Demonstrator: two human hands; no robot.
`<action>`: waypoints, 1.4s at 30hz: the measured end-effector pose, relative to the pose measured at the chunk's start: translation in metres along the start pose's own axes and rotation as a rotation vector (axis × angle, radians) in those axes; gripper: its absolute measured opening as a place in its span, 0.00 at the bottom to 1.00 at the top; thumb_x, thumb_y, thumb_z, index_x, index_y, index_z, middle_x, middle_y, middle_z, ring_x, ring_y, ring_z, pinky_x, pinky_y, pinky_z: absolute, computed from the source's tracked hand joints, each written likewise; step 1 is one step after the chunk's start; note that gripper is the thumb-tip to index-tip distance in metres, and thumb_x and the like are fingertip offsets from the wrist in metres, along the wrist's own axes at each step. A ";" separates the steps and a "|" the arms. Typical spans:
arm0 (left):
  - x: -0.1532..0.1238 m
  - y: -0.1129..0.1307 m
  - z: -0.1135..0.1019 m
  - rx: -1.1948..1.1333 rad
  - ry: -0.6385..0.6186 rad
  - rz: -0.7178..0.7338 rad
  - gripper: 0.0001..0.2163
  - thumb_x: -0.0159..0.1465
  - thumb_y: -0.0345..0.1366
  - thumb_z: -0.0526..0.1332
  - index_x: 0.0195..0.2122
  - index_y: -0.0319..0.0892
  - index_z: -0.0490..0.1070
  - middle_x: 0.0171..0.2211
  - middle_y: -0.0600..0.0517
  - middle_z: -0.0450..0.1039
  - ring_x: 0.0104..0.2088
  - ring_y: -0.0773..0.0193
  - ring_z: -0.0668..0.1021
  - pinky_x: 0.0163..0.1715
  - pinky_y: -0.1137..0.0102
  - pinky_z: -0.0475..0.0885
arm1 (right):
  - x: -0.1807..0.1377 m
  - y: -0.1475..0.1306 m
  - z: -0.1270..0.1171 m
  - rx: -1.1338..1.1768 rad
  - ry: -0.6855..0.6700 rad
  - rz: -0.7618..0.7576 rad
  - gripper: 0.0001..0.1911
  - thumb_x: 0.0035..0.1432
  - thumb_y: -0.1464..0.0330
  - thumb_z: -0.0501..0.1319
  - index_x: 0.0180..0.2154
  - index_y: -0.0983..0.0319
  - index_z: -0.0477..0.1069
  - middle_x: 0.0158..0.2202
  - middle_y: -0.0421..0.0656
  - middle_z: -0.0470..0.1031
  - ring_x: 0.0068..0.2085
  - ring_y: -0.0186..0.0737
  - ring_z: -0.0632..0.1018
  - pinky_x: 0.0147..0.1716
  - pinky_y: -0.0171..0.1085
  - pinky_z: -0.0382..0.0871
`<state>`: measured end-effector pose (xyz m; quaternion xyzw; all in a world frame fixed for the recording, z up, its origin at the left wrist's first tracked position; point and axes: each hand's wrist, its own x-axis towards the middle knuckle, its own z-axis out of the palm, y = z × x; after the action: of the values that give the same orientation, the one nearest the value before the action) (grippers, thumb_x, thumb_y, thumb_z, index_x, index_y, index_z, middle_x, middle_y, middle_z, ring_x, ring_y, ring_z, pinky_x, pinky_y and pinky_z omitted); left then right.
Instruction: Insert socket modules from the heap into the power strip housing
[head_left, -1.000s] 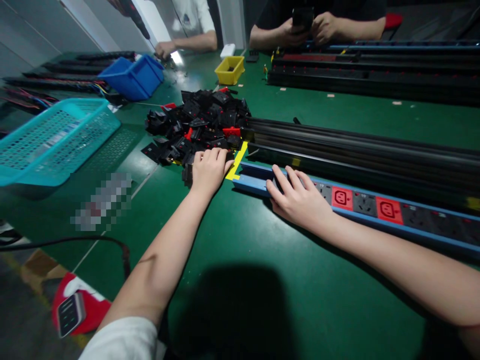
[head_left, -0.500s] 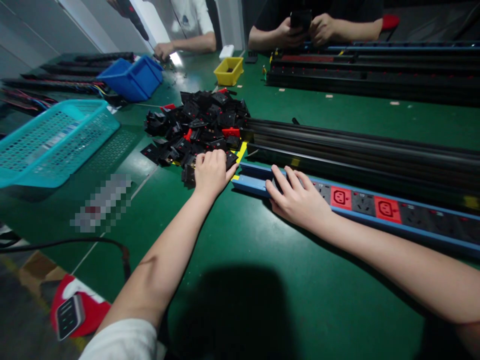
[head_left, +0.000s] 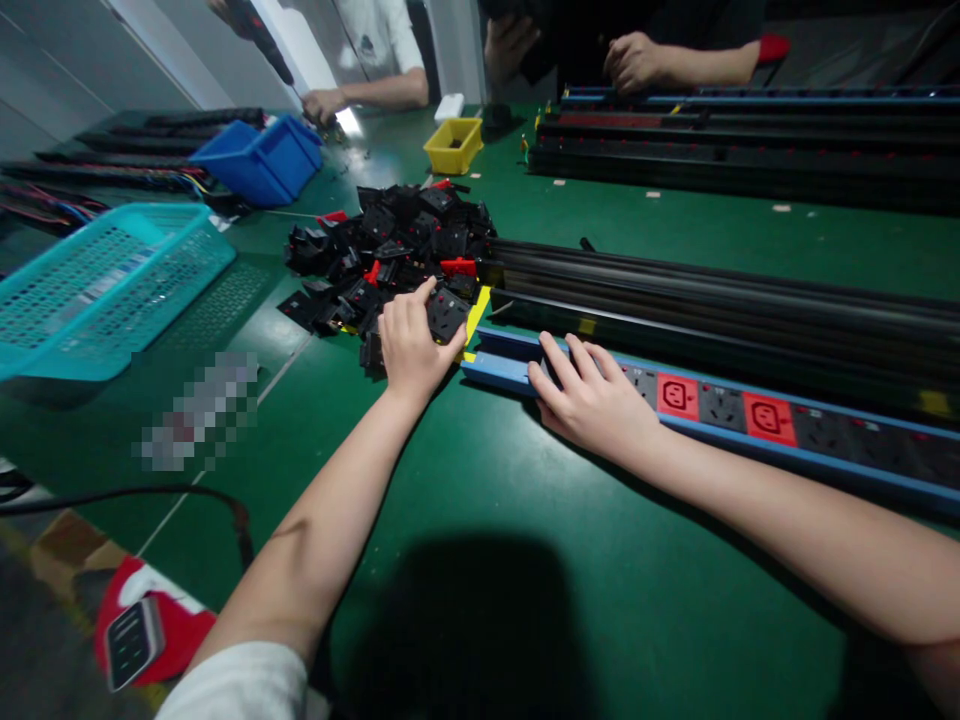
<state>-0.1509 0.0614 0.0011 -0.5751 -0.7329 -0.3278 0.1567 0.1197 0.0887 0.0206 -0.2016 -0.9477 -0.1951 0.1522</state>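
A black socket module is tilted up between the thumb and fingers of my left hand, at the near edge of a heap of black socket modules with a few red pieces. My right hand lies over the blue-edged power strip, fingers across its top and thumb on its near side. Black and red sockets fill the strip to the right of that hand. Left of it, the blue channel ends in bare rail. What lies beneath my right palm is hidden.
Long black rails lie behind the strip. A turquoise basket and a blue bin stand left, a yellow bin farther back. Across the table, two people sit near more strips.
My left hand has lifted and tilted a socket module, which now shows its face. My right hand stays on the strip. Across the table, a person's hands have moved apart.
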 end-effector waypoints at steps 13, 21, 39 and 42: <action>-0.006 0.017 0.009 -0.627 0.062 -0.170 0.28 0.67 0.49 0.58 0.65 0.45 0.54 0.54 0.43 0.73 0.54 0.54 0.78 0.55 0.59 0.72 | -0.001 0.000 0.000 0.018 -0.006 0.002 0.22 0.64 0.66 0.60 0.57 0.68 0.68 0.66 0.65 0.64 0.60 0.65 0.73 0.57 0.54 0.64; -0.003 0.008 0.008 -0.595 0.042 -0.099 0.29 0.65 0.51 0.60 0.64 0.45 0.60 0.63 0.43 0.66 0.62 0.50 0.72 0.62 0.57 0.68 | -0.001 0.000 0.001 -0.004 -0.003 0.001 0.23 0.64 0.65 0.60 0.58 0.68 0.68 0.65 0.65 0.64 0.60 0.65 0.73 0.57 0.54 0.64; -0.005 0.002 0.019 -0.724 -0.059 -0.308 0.26 0.67 0.53 0.57 0.63 0.48 0.61 0.52 0.44 0.74 0.49 0.56 0.80 0.44 0.65 0.78 | 0.000 0.000 0.002 0.028 0.002 0.006 0.21 0.65 0.66 0.59 0.58 0.68 0.68 0.66 0.65 0.64 0.60 0.64 0.73 0.57 0.54 0.64; -0.005 0.000 0.021 -0.780 -0.079 -0.391 0.23 0.68 0.54 0.55 0.59 0.48 0.66 0.50 0.45 0.75 0.44 0.59 0.81 0.35 0.69 0.76 | 0.000 0.000 0.002 0.007 0.006 0.001 0.21 0.65 0.66 0.58 0.57 0.68 0.68 0.65 0.65 0.64 0.60 0.65 0.73 0.57 0.54 0.65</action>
<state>-0.1460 0.0723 -0.0173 -0.4537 -0.6548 -0.5814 -0.1655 0.1197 0.0897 0.0189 -0.2012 -0.9478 -0.1923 0.1558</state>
